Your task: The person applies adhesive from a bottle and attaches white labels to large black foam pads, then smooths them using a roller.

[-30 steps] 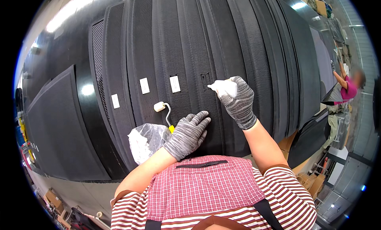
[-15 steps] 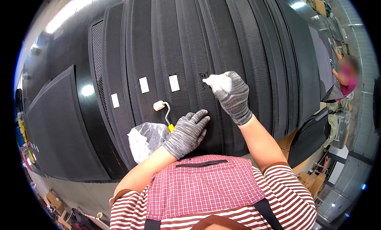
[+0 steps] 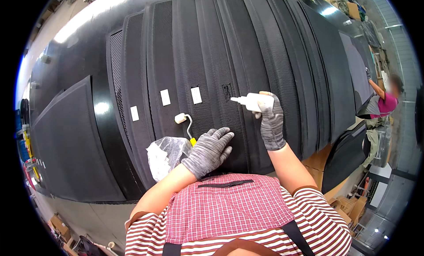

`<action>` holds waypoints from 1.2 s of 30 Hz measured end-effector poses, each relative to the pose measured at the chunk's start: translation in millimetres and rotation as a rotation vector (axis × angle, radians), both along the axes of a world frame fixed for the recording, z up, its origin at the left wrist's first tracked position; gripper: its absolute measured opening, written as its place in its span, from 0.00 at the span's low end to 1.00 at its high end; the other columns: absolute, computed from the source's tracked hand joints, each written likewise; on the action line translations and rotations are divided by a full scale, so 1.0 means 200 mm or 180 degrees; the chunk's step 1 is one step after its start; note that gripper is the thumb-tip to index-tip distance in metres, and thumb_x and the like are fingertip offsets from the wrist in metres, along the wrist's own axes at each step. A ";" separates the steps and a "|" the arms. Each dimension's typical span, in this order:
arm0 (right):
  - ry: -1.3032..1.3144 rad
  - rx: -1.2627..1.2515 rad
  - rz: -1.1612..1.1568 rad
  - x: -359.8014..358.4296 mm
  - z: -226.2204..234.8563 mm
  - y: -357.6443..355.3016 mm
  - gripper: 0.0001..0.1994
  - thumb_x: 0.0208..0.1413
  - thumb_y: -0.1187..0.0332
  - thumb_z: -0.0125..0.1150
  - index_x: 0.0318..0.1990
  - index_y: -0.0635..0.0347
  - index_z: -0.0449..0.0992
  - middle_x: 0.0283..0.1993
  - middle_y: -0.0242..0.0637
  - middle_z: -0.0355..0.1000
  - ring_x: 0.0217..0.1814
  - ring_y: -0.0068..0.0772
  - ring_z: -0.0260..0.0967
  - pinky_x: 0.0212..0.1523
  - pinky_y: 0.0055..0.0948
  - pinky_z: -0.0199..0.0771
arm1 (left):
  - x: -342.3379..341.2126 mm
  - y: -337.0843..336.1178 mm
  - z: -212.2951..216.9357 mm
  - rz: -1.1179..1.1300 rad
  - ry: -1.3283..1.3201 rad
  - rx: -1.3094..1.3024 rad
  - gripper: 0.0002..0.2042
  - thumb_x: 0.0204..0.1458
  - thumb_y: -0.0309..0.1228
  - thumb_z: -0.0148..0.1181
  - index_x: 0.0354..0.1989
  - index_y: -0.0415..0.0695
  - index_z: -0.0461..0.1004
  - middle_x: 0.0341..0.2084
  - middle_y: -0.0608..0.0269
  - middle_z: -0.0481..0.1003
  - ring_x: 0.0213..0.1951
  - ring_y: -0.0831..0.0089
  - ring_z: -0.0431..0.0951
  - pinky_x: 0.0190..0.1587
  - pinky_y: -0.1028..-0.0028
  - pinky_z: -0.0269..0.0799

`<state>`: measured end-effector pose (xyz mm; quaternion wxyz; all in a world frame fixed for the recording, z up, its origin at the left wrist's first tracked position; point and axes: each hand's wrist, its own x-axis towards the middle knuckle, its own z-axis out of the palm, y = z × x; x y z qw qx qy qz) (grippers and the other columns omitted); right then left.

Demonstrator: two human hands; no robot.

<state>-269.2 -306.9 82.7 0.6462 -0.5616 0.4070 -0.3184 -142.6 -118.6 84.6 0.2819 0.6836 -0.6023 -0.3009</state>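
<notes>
A crumpled clear plastic bag (image 3: 165, 153) is lying at the near edge of the black ribbed panels (image 3: 247, 48), with a small roller (image 3: 184, 121) just beside it. The left hand (image 3: 211, 150) is pressing flat, fingers spread, holding nothing. The right hand (image 3: 270, 119), fingers wrapped around a white squeeze bottle (image 3: 251, 101), has tipped it sideways since a second ago; its nozzle is now pointing at the small mark (image 3: 227, 91), likely ready for dispensing

Roller handle: the yellow grip of the small white paint roller (image 3: 181, 118) vanishes under the grey knit-gloved left hand (image 3: 210, 150).
Bottle body: white squeeze bottle (image 3: 248, 101) half covered by the gloved right hand (image 3: 270, 121).
Marking at its nozzle: too small to tell.
Person at three o'clock (image 3: 383, 103): face blurred.
</notes>
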 end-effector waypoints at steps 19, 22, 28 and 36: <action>0.2012 -0.1766 0.1834 -0.26 0.01 0.53 0.14 0.52 0.63 0.71 0.37 0.63 0.74 0.30 0.37 0.71 0.30 0.28 0.70 0.33 0.29 0.74 | -0.02 0.72 0.04 0.2431 -0.0411 0.0481 0.23 0.47 0.37 0.72 0.47 0.39 0.71 0.35 0.51 0.74 0.38 0.59 0.77 0.41 0.64 0.74; 0.1769 -0.2799 0.1591 -0.21 0.07 0.52 0.08 0.55 0.65 0.64 0.37 0.59 0.77 0.37 0.42 0.74 0.40 0.44 0.71 0.46 0.40 0.72 | 0.01 0.81 -0.02 0.2985 0.0954 -0.0249 0.17 0.51 0.30 0.67 0.47 0.37 0.74 0.36 0.57 0.75 0.39 0.67 0.75 0.45 0.69 0.72; 0.0454 -0.2546 0.3380 0.08 0.02 0.69 0.08 0.59 0.71 0.56 0.43 0.60 0.77 0.43 0.43 0.76 0.46 0.44 0.74 0.51 0.40 0.74 | 0.15 1.01 -0.30 0.3383 0.0030 0.0269 0.19 0.56 0.23 0.62 0.56 0.37 0.69 0.50 0.56 0.73 0.48 0.71 0.76 0.53 0.73 0.72; 0.2210 -0.3823 0.4674 0.52 -0.10 0.96 0.17 0.47 0.72 0.63 0.48 0.60 0.76 0.44 0.47 0.76 0.52 0.47 0.74 0.52 0.39 0.74 | 0.13 1.04 -0.45 0.3203 -0.0318 0.0061 0.18 0.49 0.23 0.63 0.51 0.42 0.75 0.39 0.55 0.72 0.34 0.67 0.74 0.42 0.70 0.74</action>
